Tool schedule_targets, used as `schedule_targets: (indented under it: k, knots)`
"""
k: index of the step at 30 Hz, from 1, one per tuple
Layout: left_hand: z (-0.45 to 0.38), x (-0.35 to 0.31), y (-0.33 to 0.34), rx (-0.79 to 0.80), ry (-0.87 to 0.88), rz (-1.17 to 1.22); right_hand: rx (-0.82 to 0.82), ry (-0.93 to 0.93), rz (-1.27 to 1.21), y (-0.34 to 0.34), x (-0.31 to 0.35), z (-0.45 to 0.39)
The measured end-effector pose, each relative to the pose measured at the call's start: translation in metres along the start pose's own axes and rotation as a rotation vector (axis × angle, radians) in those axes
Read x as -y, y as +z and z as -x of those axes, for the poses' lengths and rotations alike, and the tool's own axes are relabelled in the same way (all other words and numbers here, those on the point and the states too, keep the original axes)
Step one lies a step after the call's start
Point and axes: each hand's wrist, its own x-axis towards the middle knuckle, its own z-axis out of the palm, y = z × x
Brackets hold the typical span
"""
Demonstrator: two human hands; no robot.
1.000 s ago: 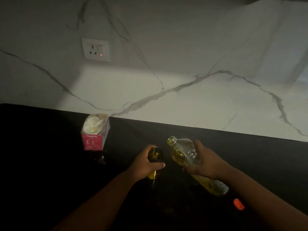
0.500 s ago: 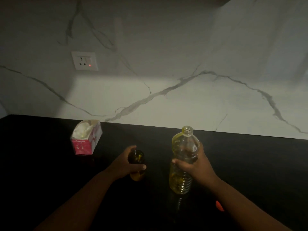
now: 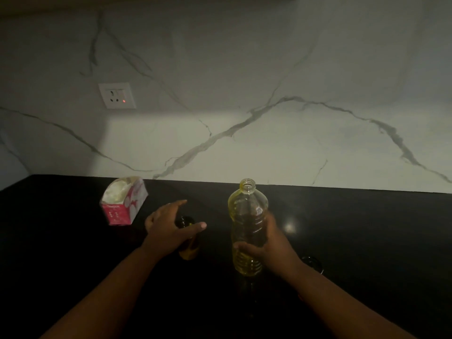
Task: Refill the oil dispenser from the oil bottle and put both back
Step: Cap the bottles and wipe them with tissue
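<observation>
Left of the oil bottle (image 3: 248, 226), the left hand (image 3: 168, 227) is loosening off the oil dispenser (image 3: 187, 237), fingers (image 3: 179, 204) spreading apart. Right hand (image 3: 270, 243) is clamping the upright, uncapped bottle on the desk (image 3: 367, 241); dispenser's top is hard to make out.

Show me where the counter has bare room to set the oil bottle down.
Bare black counter spans right of the clear plastic oil bottle to the marble wall. Crowded: pink tissue box, dark glass dispenser under the left hand, a small dark object beside the right hand.
</observation>
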Motion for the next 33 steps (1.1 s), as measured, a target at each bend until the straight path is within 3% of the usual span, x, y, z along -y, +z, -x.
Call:
schedule_targets:
  k: [6, 12, 18, 25, 33]
  knots:
    - [0.023, -0.025, 0.027, -0.041, 0.254, -0.031, -0.082, -0.009, 0.035, -0.031, -0.005, 0.034]
    - [0.03, -0.027, 0.06, -0.04, 0.328, -0.026, -0.411, 0.068, 0.203, -0.077, -0.05, 0.074]
    - [0.032, -0.037, 0.076, -0.051, 0.407, -0.066, -0.267, 0.33, 0.442, -0.085, -0.094, 0.092]
    - [0.03, -0.052, 0.078, -0.074, 0.454, -0.008, -0.209, 0.326, 0.472, -0.078, -0.093, 0.073]
    - [0.038, -0.054, 0.076, -0.045, 0.472, 0.037, -0.289, 0.313, 0.33, -0.076, -0.089, 0.069]
